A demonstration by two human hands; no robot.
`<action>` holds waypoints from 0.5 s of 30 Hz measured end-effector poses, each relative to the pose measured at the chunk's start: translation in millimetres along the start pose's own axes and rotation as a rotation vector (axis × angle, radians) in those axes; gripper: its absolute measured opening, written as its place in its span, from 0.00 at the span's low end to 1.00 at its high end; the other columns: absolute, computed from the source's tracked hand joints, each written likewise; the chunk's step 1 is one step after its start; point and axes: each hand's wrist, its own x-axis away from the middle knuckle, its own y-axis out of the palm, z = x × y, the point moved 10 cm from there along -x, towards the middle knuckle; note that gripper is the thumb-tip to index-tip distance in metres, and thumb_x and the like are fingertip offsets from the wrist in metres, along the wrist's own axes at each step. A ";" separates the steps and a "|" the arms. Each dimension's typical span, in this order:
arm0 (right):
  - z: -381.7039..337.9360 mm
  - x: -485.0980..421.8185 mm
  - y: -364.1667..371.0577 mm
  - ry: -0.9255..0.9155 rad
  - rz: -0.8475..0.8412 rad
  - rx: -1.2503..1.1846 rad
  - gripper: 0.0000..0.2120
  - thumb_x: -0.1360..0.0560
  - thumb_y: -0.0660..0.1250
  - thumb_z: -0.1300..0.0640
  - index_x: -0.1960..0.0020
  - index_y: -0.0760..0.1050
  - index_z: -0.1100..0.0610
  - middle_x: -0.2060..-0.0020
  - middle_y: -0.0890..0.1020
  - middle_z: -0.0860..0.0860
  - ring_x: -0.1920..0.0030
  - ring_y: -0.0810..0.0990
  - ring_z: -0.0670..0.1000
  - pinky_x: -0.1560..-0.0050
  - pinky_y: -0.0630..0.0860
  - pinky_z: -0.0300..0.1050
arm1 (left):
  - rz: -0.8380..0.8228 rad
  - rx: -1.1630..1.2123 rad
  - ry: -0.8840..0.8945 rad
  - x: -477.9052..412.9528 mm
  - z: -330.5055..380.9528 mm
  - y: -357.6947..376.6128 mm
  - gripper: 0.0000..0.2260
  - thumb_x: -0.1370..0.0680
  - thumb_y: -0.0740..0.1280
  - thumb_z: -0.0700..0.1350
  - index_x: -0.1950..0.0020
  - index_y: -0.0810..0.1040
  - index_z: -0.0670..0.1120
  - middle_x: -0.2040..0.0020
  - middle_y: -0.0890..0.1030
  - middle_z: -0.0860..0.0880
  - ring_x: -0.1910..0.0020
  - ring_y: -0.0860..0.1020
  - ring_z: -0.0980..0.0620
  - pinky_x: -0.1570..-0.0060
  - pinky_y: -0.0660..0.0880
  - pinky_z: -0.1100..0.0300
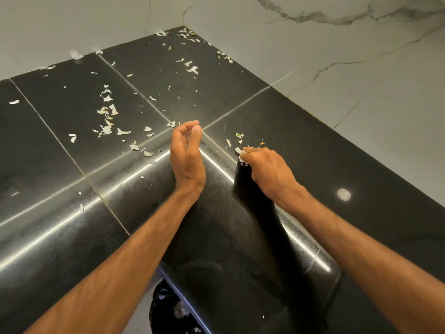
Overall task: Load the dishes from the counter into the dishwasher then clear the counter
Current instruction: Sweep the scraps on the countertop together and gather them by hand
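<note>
Counter (60, 165) is strewn with peel scraps (106, 129); right hand (267, 172) pinches a few, left hand (186, 155) stands cupped, fingers loosely curled, holding nothing

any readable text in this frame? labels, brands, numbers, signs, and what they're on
None readable in the head view.
Black counter: no print, only glare streaks.
Marble wall: grey veins, no signs.
Peel scraps, including the bits the right hand pinches: no labels.
</note>
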 end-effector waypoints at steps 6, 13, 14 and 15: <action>6.6 -4.3 -13.9 0.143 0.082 -0.098 0.13 0.32 0.61 0.76 0.55 0.80 0.64 0.60 0.82 0.60 0.60 0.80 0.66 0.63 0.73 0.52 | -0.157 0.277 -0.286 36.0 -11.3 27.0 0.13 0.16 0.61 0.46 0.37 0.78 0.41 0.38 0.83 0.45 0.37 0.80 0.51 0.32 0.73 0.54; 66.0 14.7 -45.7 0.671 0.281 -0.890 0.11 0.28 0.76 0.67 0.53 0.88 0.52 0.72 0.82 0.43 0.74 0.76 0.38 0.67 0.73 0.29 | -0.145 0.549 -0.578 57.4 -31.7 45.9 0.20 0.17 0.59 0.52 0.33 0.78 0.40 0.37 0.82 0.44 0.34 0.79 0.48 0.28 0.69 0.52; 63.7 17.7 -46.9 0.691 0.263 -0.981 0.11 0.29 0.77 0.66 0.53 0.88 0.52 0.70 0.83 0.43 0.70 0.80 0.39 0.63 0.78 0.34 | -0.149 0.591 -0.622 59.7 -34.8 49.0 0.21 0.17 0.59 0.53 0.33 0.77 0.41 0.37 0.82 0.45 0.34 0.78 0.48 0.27 0.68 0.52; 58.2 19.8 -49.1 0.690 0.246 -1.060 0.10 0.29 0.77 0.66 0.53 0.88 0.52 0.66 0.86 0.46 0.64 0.85 0.43 0.58 0.83 0.40 | -0.151 0.634 -0.663 62.3 -37.6 52.7 0.21 0.17 0.58 0.53 0.33 0.77 0.41 0.36 0.82 0.45 0.34 0.78 0.48 0.27 0.68 0.52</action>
